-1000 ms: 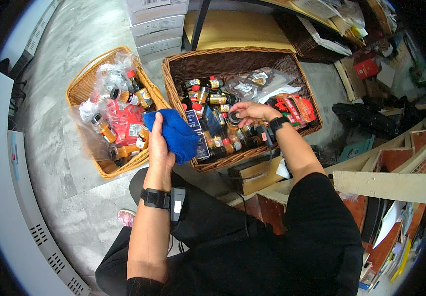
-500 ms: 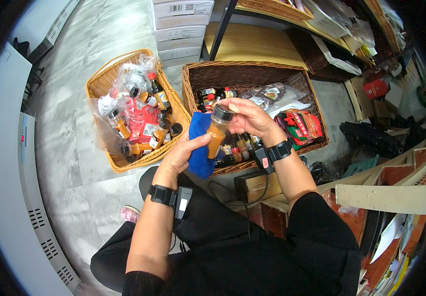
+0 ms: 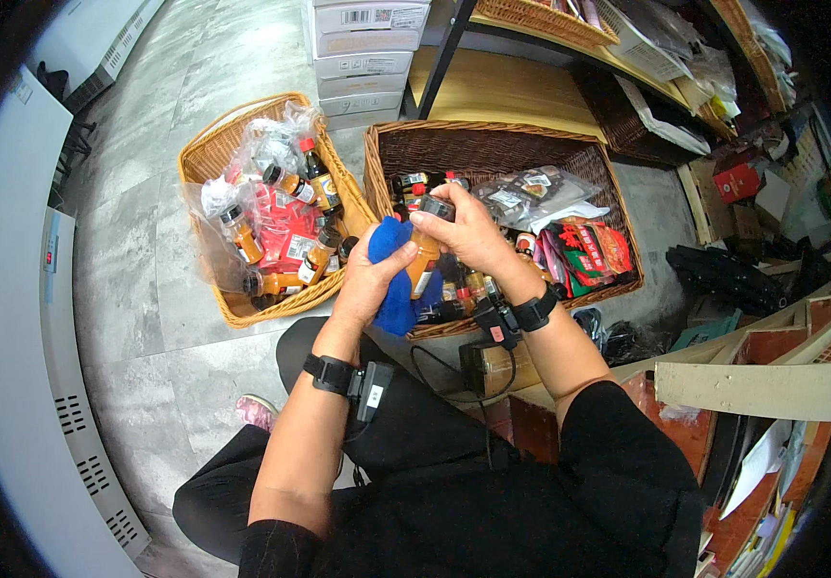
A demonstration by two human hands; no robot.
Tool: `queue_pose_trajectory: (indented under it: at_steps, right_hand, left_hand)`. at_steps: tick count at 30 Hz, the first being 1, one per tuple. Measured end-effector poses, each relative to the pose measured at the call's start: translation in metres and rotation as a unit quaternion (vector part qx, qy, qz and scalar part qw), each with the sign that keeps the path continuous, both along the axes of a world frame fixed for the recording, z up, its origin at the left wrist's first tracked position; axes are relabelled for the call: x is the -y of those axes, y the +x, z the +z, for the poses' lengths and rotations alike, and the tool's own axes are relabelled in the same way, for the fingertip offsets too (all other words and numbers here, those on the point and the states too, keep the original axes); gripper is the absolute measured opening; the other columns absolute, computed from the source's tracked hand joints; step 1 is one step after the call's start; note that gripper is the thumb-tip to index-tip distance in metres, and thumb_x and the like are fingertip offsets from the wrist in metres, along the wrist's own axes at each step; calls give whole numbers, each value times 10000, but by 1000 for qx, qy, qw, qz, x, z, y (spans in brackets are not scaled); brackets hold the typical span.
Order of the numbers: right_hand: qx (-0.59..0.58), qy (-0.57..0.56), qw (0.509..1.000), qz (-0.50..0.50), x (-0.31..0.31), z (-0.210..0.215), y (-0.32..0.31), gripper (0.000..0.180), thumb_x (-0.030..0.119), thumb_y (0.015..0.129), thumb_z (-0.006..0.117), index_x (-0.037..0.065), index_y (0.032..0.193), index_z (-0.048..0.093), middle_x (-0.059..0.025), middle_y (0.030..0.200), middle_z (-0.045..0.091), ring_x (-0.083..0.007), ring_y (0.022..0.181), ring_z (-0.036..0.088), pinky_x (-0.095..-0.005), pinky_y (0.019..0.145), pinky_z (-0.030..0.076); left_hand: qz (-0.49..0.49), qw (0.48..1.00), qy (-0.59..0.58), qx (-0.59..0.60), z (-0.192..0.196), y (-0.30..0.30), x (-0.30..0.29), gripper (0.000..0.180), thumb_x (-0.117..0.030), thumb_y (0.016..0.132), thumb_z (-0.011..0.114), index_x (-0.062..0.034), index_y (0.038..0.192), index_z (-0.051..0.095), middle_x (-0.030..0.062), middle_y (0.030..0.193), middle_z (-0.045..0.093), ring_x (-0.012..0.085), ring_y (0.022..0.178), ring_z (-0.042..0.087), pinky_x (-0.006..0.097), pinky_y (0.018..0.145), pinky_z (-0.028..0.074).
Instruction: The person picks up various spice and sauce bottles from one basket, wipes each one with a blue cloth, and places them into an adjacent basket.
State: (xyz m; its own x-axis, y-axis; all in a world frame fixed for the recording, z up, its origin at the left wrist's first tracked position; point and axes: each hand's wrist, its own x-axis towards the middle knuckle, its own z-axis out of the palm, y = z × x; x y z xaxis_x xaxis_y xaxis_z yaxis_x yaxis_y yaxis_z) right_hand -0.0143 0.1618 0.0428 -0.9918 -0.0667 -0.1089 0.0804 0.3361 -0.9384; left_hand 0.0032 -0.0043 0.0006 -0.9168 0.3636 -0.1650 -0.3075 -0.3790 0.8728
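Between my hands is a spice jar (image 3: 424,260) with orange-brown contents and a dark cap, held tilted over the front of the large brown wicker basket (image 3: 493,135). My left hand (image 3: 365,279) is closed round the jar's side through a blue cloth (image 3: 396,310), its thumb lying across the jar. My right hand (image 3: 471,234) grips the jar at the cap end, thumb and fingers around it. Beneath them, the brown basket holds several dark bottles (image 3: 449,308), clear plastic packs (image 3: 536,188) and red-and-green packets (image 3: 594,249).
To the left stands a lighter wicker basket (image 3: 233,316) with similar spice jars (image 3: 241,234), a red-capped bottle (image 3: 320,178) and red packets (image 3: 285,223). White boxes (image 3: 365,65) are stacked behind. A wooden shelf (image 3: 507,87) borders the far right, and a small carton (image 3: 497,371) sits in front of the brown basket.
My right hand has come down closer over the jar's cap end, with its thumb now across it. My left hand and the blue cloth have turned slightly around the jar.
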Motion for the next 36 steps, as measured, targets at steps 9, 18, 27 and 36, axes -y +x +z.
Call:
queue_pose_trajectory:
  at_steps: [9,18,27,36]
  right_hand:
    - [36,15,992,-117,-21,-3,6,550,356,706,736,-44,972,469,-128,839,582,-174,734,569,-319,695,479]
    - [-181,29,978,-102,5,13,27,436,237,717,721,18,980,451,-86,813,568,-172,757,552,-302,704,450]
    - [-290,141,946,39,5,26,34,551,233,688,752,25,1092,440,-156,1011,537,-284,923,569,-340,810,450]
    - [-392,223,886,107,22,20,35,607,248,627,806,31,1075,458,-140,969,567,-292,866,591,-338,753,480]
  left_hand:
    - [-66,969,-138,-195,-1,9,-23,467,-264,917,471,-86,1339,381,131,1321,401,198,1230,353,323,1030,257]
    - [10,971,167,173,-9,1,-28,502,-468,919,391,-59,1198,474,95,1103,566,179,982,564,315,846,473]
    - [-10,940,274,205,-5,-1,-26,502,-496,920,349,-65,1128,504,97,1036,587,191,920,586,325,825,482]
    - [95,966,112,212,-14,-1,-20,492,-456,909,422,-6,1041,570,100,925,634,169,796,622,286,707,506]
